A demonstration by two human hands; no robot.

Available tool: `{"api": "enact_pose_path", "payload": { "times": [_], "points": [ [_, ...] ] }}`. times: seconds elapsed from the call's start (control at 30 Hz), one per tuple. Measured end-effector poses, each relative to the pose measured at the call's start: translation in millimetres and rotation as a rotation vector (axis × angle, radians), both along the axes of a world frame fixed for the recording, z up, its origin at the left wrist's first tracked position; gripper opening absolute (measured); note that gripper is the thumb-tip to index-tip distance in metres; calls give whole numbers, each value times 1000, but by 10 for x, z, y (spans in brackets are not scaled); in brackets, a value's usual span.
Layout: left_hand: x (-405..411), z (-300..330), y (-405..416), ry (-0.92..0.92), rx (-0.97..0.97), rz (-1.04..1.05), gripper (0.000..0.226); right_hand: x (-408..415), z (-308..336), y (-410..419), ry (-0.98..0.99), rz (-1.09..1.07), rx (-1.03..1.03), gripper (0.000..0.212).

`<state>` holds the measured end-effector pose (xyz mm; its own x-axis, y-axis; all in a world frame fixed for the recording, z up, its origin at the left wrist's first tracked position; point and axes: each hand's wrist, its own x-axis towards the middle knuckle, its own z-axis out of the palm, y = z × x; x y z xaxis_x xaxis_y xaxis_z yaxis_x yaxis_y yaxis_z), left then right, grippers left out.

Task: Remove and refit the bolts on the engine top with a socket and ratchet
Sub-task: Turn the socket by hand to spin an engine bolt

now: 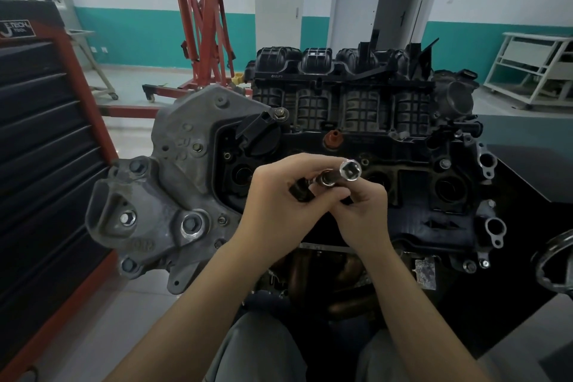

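Black tool chest cut off at nine o'clock, grey engine bracket, left hand curled round the mostly hidden ratchet handle, right hand pinching the socket above the engine top, bolts hard to make out.

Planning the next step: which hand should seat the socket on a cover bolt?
Right, probably. The right hand pinches the socket near its open end; the left hand grips the black handle behind.

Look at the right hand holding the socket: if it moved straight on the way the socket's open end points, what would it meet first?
The socket in the right hand opens up toward the camera, away from the engine top. That way looks free, though depth is unclear.
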<state>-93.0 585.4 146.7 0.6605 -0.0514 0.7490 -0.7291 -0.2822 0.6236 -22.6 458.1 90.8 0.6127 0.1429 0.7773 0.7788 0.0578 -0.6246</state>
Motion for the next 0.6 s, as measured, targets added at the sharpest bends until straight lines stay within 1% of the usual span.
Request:
{"api": "enact_pose_path", "payload": {
  "times": [0.07,0.13,0.27,0.33,0.47,0.6],
  "points": [
    [11,-3,-24,-72,12,113,31,-2,3,-2,-14,-12,9,19],
    [14,-12,-25,-104,8,134,30,-10,18,-3,-37,-20,-6,19],
    [-3,-30,10,-10,-24,-40,30,-17,15,0,-25,-4,-25,14],
    [-10,-24,9,12,-24,-60,29,-17,12,-1,-11,-12,-10,13],
    [1,3,1,-26,66,157,25,-12,11,-3,-8,-35,-7,15],
    [-24,10,8,-71,87,132,19,-5,8,-1,-46,-49,-39,17]
  ]
}}
